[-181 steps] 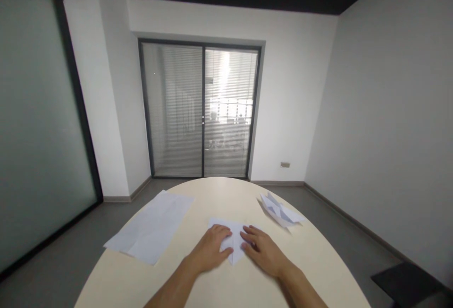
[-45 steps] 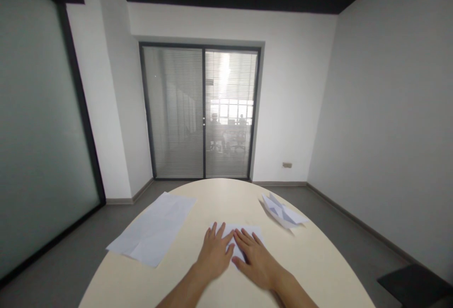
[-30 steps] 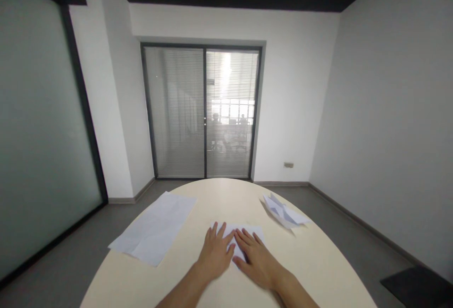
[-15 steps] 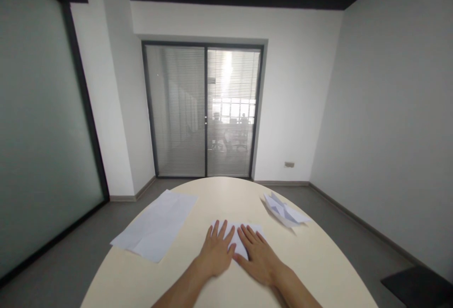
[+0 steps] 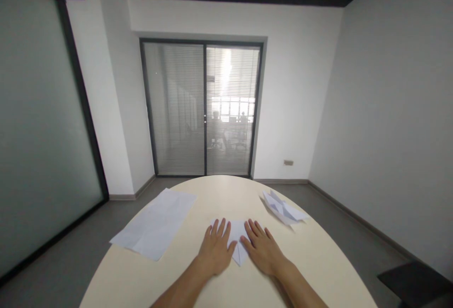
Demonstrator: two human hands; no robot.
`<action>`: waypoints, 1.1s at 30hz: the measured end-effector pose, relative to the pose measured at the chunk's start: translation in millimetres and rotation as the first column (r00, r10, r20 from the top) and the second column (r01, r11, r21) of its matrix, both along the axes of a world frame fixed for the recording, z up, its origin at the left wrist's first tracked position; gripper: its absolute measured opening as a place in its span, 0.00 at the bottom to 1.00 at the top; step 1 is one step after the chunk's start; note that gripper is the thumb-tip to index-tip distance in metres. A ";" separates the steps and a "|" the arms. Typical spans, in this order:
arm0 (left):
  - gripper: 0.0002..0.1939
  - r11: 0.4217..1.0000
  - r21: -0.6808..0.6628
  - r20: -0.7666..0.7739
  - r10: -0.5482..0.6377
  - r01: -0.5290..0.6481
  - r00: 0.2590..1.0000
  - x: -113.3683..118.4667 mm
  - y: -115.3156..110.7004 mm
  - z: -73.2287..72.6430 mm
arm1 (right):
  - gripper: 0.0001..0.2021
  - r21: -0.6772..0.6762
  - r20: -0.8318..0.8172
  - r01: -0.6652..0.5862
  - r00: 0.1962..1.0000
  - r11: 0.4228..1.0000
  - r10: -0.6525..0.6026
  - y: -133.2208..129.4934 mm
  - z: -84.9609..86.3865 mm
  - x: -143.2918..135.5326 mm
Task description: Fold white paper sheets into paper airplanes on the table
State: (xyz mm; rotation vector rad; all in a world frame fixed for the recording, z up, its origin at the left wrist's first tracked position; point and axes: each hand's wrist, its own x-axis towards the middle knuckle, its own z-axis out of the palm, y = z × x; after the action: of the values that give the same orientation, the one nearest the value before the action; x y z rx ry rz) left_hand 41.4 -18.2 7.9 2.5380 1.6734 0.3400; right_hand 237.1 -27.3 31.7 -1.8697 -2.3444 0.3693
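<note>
On the counter point(image 5: 226, 195), a folded paper point(image 5: 239, 233) lies beneath and between the left fingers point(image 5: 221, 227) and the right fingers point(image 5: 253, 229). Left of the fingers, a paper sheet point(image 5: 155, 225) reaches the counter's edge; an origami piece point(image 5: 283, 208) lies ahead and right. Beyond the fingers, past the counter, stands a glass door point(image 5: 177, 109).

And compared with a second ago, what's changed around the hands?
The right hand has moved rightward and slightly forward, opening a gap from the left hand; the folded paper between them now shows down to its near point. Nothing was picked up. The left hand, the large sheet and the second folded piece stayed about where they were.
</note>
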 end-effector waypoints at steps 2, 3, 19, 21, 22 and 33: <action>0.32 0.999 0.046 0.005 0.024 -0.025 1.000 1.2 -2.0 2.6 | 0.36 0.013 0.001 0.004 1.000 1.000 -0.004 0.7 -0.9 1.6; 0.32 0.997 0.062 0.009 0.036 -0.037 0.999 1.7 -2.7 4.3 | 0.36 0.018 0.001 0.004 1.000 1.000 -0.004 0.7 -0.8 2.2; 0.34 0.994 -0.076 0.047 0.082 -0.078 0.996 -1.2 -0.9 6.6 | 0.38 0.077 0.030 0.180 0.983 0.981 -0.183 9.5 -12.6 7.4; 0.34 0.994 -0.081 0.046 0.082 -0.078 0.996 -1.8 -0.8 6.5 | 0.38 0.075 0.025 0.189 0.981 0.979 -0.192 10.9 -12.2 9.0; 0.34 0.993 -0.084 0.046 0.082 -0.078 0.996 -2.0 -0.6 6.0 | 0.38 0.072 0.025 0.192 0.981 0.979 -0.195 11.2 -11.7 9.6; 0.34 0.995 -0.073 0.057 0.075 -0.071 0.996 -2.5 1.6 1.0 | 0.24 0.220 -0.016 0.087 0.996 0.972 -0.085 8.7 4.3 23.1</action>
State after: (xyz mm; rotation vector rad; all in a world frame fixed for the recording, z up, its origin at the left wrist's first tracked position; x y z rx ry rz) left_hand 38.9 -16.6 8.8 2.3968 1.7278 0.3523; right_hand 260.2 -18.6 36.0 -1.8526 -2.1881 0.1002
